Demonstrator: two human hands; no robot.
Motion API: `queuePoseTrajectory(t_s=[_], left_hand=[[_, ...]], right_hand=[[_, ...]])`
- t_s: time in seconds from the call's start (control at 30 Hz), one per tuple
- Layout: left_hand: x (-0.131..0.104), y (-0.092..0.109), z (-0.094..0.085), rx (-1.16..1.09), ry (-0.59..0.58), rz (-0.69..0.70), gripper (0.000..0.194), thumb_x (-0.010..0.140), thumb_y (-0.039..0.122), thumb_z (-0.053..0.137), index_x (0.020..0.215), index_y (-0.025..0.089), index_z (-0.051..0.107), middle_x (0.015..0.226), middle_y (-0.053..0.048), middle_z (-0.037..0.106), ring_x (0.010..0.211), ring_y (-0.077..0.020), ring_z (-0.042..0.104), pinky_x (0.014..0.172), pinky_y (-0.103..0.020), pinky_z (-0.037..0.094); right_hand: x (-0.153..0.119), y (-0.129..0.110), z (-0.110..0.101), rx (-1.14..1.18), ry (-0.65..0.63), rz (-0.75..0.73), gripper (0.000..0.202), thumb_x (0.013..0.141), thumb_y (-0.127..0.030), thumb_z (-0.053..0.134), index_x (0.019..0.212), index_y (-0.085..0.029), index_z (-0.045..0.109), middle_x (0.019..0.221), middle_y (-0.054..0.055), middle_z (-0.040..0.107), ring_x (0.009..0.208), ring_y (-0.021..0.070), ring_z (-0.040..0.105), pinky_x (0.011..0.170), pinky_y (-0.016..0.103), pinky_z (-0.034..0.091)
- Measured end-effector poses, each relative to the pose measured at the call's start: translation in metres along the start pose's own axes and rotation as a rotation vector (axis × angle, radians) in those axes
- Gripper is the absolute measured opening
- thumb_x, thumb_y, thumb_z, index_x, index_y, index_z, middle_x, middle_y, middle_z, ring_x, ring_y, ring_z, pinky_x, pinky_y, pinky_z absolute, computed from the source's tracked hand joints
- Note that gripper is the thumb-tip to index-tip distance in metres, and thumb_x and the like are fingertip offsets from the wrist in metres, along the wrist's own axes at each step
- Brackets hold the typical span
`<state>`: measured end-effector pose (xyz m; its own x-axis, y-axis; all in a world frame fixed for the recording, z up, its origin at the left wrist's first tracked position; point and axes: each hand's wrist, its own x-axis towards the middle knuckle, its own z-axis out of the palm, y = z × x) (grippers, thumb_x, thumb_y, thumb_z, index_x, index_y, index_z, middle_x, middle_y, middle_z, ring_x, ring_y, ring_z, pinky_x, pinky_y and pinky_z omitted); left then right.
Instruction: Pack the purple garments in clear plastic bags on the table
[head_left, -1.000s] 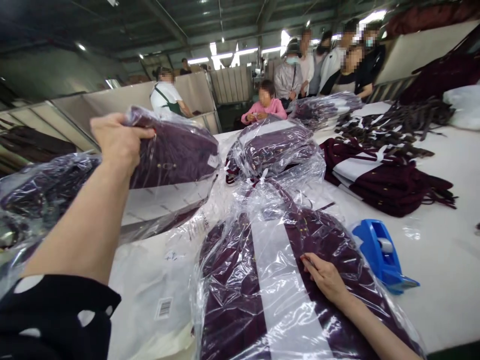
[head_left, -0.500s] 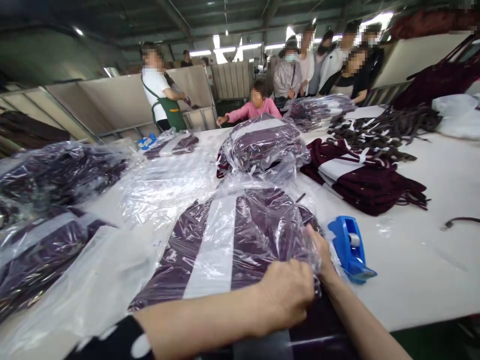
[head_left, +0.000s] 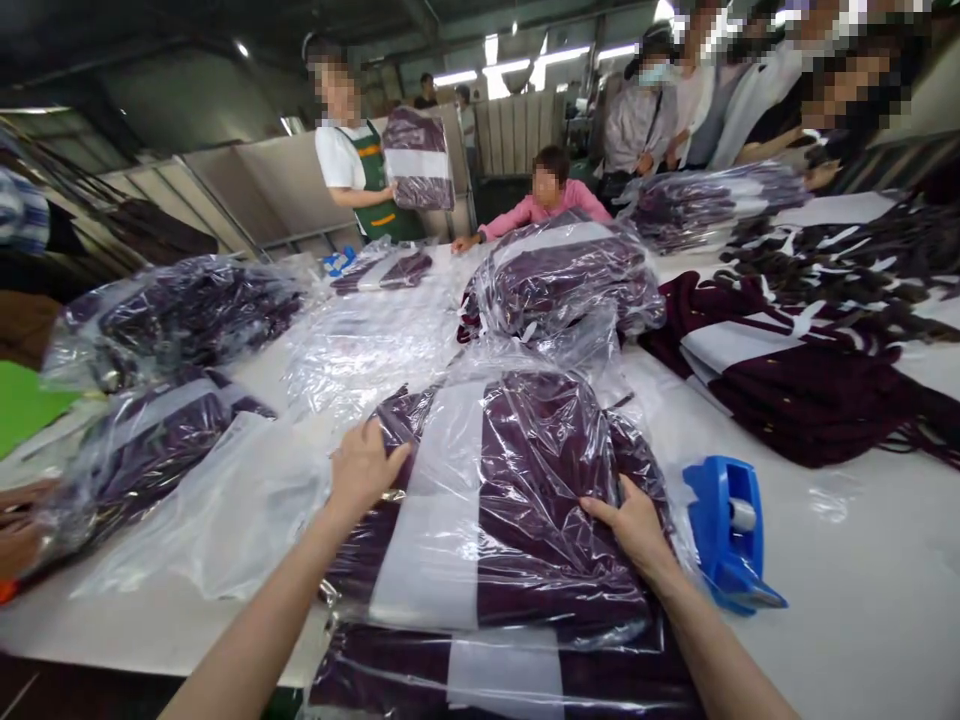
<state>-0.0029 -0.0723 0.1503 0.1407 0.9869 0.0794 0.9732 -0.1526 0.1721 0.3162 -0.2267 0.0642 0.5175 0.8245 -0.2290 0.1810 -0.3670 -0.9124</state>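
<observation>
A folded dark maroon garment in a clear plastic bag (head_left: 540, 470), with a white paper band, lies in front of me on another bagged garment (head_left: 615, 680). At its left edge is my left hand (head_left: 365, 468), thumb on top and fingers curled at the side. My right hand (head_left: 636, 522) grips the right edge, its thumb pressing on the plastic and its lower fingers hidden. Just right of that hand stands a blue tape dispenser (head_left: 726, 530).
Bagged garments (head_left: 570, 270) are piled ahead, more (head_left: 187, 310) at left. Empty clear bags (head_left: 367, 340) cover the middle table. Unbagged maroon garments (head_left: 787, 370) lie right. A co-worker in a green apron (head_left: 375, 185) holds a bagged garment; another in pink (head_left: 525, 210) leans at the far edge.
My left hand has gone from the bag's right side, where it was a fist, to the left edge. The bag's near end now lies flat. The aproned co-worker has raised a bagged garment.
</observation>
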Motion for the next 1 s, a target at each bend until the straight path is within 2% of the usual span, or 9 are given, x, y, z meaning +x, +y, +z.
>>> queuePoseTrajectory(t_s=[0.07, 0.2, 0.37, 0.5, 0.6, 0.67, 0.8, 0.9, 1.0], left_hand=[[0.024, -0.049, 0.007, 0.038, -0.131, -0.296, 0.06, 0.069, 0.062, 0.054, 0.092, 0.007, 0.058, 0.096, -0.023, 0.061, 0.096, -0.0391, 0.056, 0.077, -0.048, 0.045], [0.037, -0.095, 0.034, -0.508, -0.423, -0.476, 0.056, 0.055, 0.061, 0.066, 0.076, 0.01, 0.061, 0.08, -0.016, 0.067, 0.078, -0.0305, 0.063, 0.067, -0.037, 0.05], [0.035, -0.086, 0.036, -1.019, -0.507, -0.572, 0.034, 0.041, 0.026, 0.077, 0.067, 0.011, 0.061, 0.057, -0.007, 0.065, 0.054, -0.0229, 0.061, 0.053, -0.032, 0.051], [0.03, -0.061, -0.014, -1.148, -0.407, -0.475, 0.026, 0.041, 0.015, 0.07, 0.063, 0.012, 0.059, 0.051, -0.004, 0.062, 0.047, -0.0208, 0.058, 0.046, -0.031, 0.049], [0.007, -0.048, -0.06, -1.122, -0.368, -0.377, 0.031, 0.045, 0.021, 0.07, 0.073, 0.012, 0.061, 0.058, -0.004, 0.065, 0.051, -0.0213, 0.06, 0.049, -0.03, 0.05], [-0.017, -0.047, -0.072, -1.039, -0.41, -0.295, 0.033, 0.05, 0.03, 0.069, 0.078, 0.014, 0.062, 0.067, -0.004, 0.068, 0.059, -0.0232, 0.063, 0.054, -0.032, 0.051], [-0.067, -0.064, -0.026, -0.62, -0.473, -0.078, 0.029, 0.061, 0.038, 0.059, 0.08, 0.016, 0.059, 0.081, -0.007, 0.068, 0.078, -0.0286, 0.063, 0.072, -0.039, 0.049], [-0.089, -0.079, 0.014, -0.349, -0.525, 0.048, 0.03, 0.07, 0.039, 0.051, 0.087, 0.015, 0.055, 0.089, -0.013, 0.066, 0.087, -0.0305, 0.062, 0.077, -0.04, 0.047], [-0.083, -0.083, 0.005, -0.079, -0.492, 0.119, 0.04, 0.074, 0.049, 0.05, 0.092, 0.014, 0.051, 0.083, -0.014, 0.064, 0.081, -0.0341, 0.061, 0.068, -0.042, 0.047]], right_hand=[[0.001, 0.002, 0.0, 0.002, 0.001, -0.005, 0.049, 0.058, -0.039, 0.069, 0.099, -0.013, 0.058, 0.087, 0.009, 0.069, 0.077, 0.0246, 0.064, 0.068, 0.035, 0.05], [-0.001, -0.002, 0.0, -0.013, 0.013, -0.019, 0.044, 0.058, -0.038, 0.067, 0.095, -0.014, 0.058, 0.086, 0.007, 0.069, 0.077, 0.0235, 0.063, 0.07, 0.034, 0.049], [-0.008, -0.029, 0.002, -0.028, 0.036, -0.083, 0.037, 0.057, -0.036, 0.066, 0.087, -0.015, 0.06, 0.08, 0.005, 0.069, 0.071, 0.0218, 0.062, 0.067, 0.033, 0.049], [-0.024, -0.07, -0.005, -0.077, 0.043, -0.244, 0.037, 0.059, -0.036, 0.066, 0.089, -0.016, 0.062, 0.081, 0.004, 0.069, 0.073, 0.021, 0.062, 0.071, 0.032, 0.049], [-0.046, -0.084, -0.03, -0.157, 0.109, -0.271, 0.041, 0.058, -0.04, 0.068, 0.091, -0.016, 0.063, 0.081, 0.004, 0.068, 0.073, 0.0221, 0.062, 0.069, 0.032, 0.049], [-0.062, -0.075, -0.053, -0.178, 0.148, -0.199, 0.047, 0.057, -0.044, 0.071, 0.093, -0.016, 0.064, 0.08, 0.005, 0.069, 0.07, 0.0232, 0.063, 0.064, 0.032, 0.05], [-0.084, -0.032, -0.088, -0.42, 0.161, -0.032, 0.052, 0.051, -0.05, 0.072, 0.092, -0.019, 0.065, 0.081, 0.007, 0.07, 0.072, 0.029, 0.064, 0.063, 0.038, 0.051], [-0.095, -0.022, -0.087, -0.747, 0.318, -0.069, 0.055, 0.048, -0.053, 0.071, 0.092, -0.02, 0.064, 0.087, 0.01, 0.068, 0.079, 0.0327, 0.063, 0.066, 0.041, 0.049], [-0.104, -0.055, -0.057, -0.684, 0.424, -0.181, 0.05, 0.065, -0.058, 0.058, 0.097, -0.02, 0.062, 0.082, 0.007, 0.067, 0.073, 0.0255, 0.062, 0.064, 0.035, 0.047]])
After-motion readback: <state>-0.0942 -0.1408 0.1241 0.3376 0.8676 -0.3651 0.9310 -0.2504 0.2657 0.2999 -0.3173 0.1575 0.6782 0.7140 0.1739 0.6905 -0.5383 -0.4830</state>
